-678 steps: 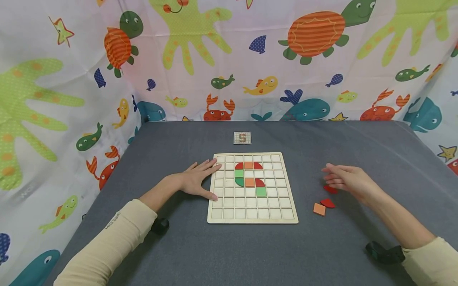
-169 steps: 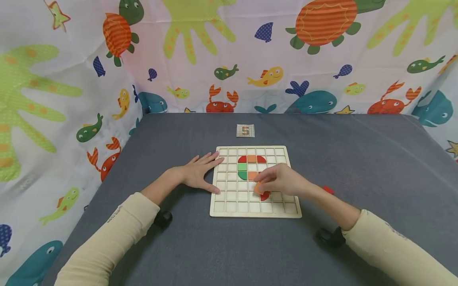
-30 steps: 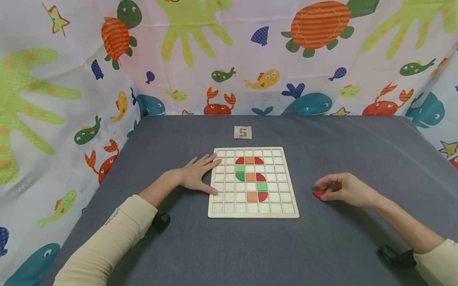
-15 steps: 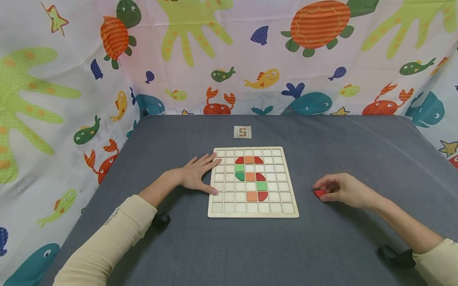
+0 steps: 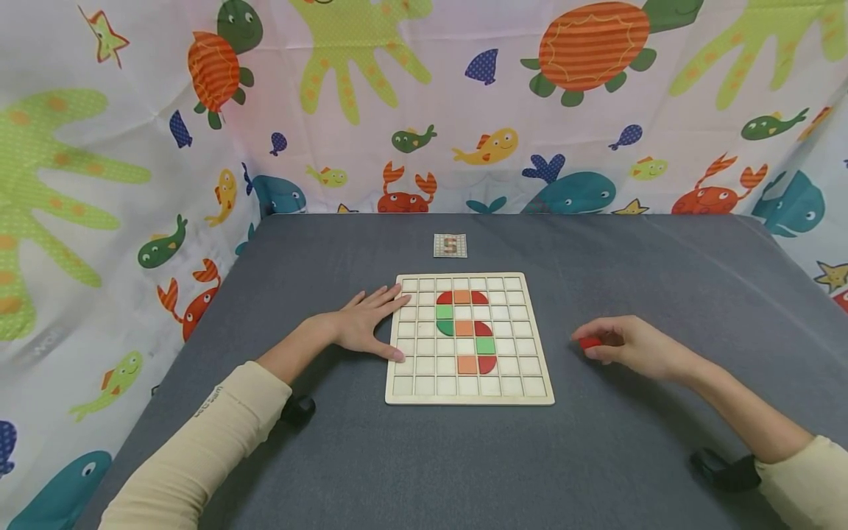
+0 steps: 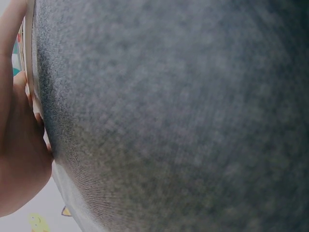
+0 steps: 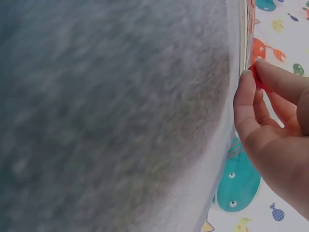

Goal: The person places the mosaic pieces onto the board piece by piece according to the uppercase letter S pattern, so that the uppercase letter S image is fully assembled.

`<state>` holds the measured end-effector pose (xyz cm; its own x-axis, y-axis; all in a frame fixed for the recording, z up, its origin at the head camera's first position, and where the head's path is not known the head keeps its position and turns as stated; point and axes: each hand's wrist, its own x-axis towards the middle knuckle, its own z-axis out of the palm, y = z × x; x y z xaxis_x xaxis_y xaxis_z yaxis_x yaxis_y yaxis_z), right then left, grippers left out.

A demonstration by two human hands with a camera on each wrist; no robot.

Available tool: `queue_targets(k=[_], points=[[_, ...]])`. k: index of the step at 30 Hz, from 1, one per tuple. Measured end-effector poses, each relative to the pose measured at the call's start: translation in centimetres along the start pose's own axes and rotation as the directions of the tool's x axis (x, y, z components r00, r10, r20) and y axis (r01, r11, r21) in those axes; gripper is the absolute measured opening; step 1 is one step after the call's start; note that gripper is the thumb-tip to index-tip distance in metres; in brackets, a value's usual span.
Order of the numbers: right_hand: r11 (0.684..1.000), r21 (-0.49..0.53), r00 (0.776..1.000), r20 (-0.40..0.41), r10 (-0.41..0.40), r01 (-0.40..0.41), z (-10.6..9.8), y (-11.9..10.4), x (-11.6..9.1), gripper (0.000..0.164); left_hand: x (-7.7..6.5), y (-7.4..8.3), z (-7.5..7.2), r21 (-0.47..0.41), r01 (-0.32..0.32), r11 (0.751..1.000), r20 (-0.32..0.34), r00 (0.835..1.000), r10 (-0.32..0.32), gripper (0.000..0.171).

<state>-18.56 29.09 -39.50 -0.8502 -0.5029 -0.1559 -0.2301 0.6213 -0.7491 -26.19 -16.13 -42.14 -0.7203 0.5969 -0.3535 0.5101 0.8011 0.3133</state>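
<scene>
My right hand (image 5: 632, 346) pinches a red quarter-circle tile (image 5: 588, 342) between thumb and fingertips, to the right of the board; the right wrist view shows the red tile (image 7: 260, 79) partly covered by the fingers. My left hand (image 5: 361, 327) lies spread at the left edge of a wooden grid board (image 5: 424, 385), its fingertips and thumb on the rim. Red, orange and green tiles fill cells in the board's middle, among them an orange square (image 5: 467, 364) beside a red quarter circle (image 5: 486, 364) in the lowest filled row, and a light green square (image 5: 485, 345) just above.
Behind the board lies a small card (image 5: 450, 246) printed with a grid and a coloured S-like figure. A grey cloth (image 5: 318, 471) covers the table. A curtain (image 5: 437, 88) with printed sea animals hangs at the back and sides.
Over the last second, my right hand has picked up the red tile and shifted slightly toward the board. Earlier, the orange square and several other tiles were set into the board. My left hand stays put.
</scene>
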Motion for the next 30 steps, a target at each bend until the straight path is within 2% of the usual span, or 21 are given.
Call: queue_targets(k=[4, 7, 21, 30], points=[[0.995, 0.089, 0.999, -0.006, 0.037, -0.037, 0.2, -0.6, 0.7, 0.033, -0.1, 0.1, -0.1, 0.004, -0.001, 1.000, -0.001, 1.000, 0.001, 0.114], [0.993, 0.112, 0.999, -0.008, 0.042, -0.041, 0.3, -1.3, 1.3, 0.035, -0.4, 0.4, -0.3, 0.010, -0.008, 1.000, -0.002, 1.000, 0.008, 0.113], [0.988, 0.142, 0.998, 0.008, 0.061, -0.061, 2.2, -4.1, 4.7, 0.034, -0.7, 1.1, -0.7, 0.028, -0.007, 1.000, 0.008, 1.000, 0.007, 0.110], [0.989, 0.149, 0.999, 0.040, -0.018, 0.011, 3.9, -6.2, 7.2, 0.027, -0.7, 0.9, -0.6, 0.032, -0.002, 0.999, 0.003, 1.000, 0.002, 0.109]])
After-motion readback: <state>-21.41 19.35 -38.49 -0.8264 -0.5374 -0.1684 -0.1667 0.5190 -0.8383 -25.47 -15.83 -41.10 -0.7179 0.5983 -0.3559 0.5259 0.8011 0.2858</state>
